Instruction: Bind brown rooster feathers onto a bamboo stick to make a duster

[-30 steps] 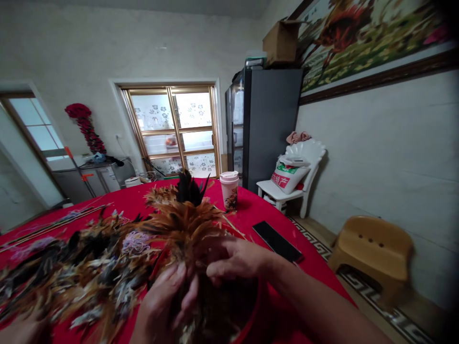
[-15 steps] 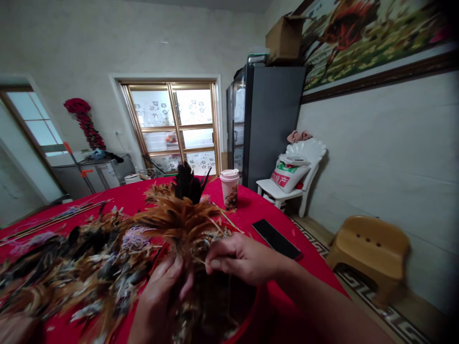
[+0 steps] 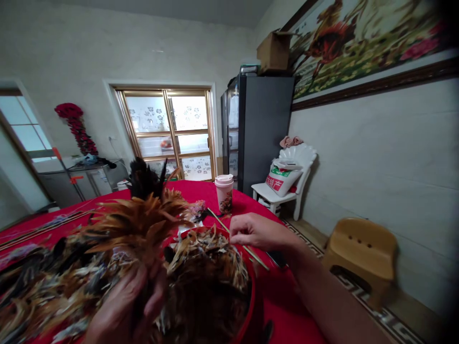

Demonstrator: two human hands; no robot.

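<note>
1. From our head camera we see our left hand low in the frame, its fingers closed around the base of a bunch of rooster feathers. The orange and black bunch stands up above the hand, over the near edge of the table, which is covered in a red cloth.
2. Our right hand is out to the right of the bunch, its thumb and fingertips pressed together at a thin stick, which they seem to pinch. The stick slants across the cloth, just above a red-rimmed tub packed with feathers.
3. To the left, a loose pile of feathers spreads over the cloth, and long thin rods lie beyond it. A lidded paper cup stands at the far side of the tub, and a dark phone lies partly hidden by our right forearm.
4. Past the table, we see a dark refrigerator with a cardboard box on top. A printed sack leans on a white chair, and a tan stool stands on the floor by the wall, under a framed painting.
</note>
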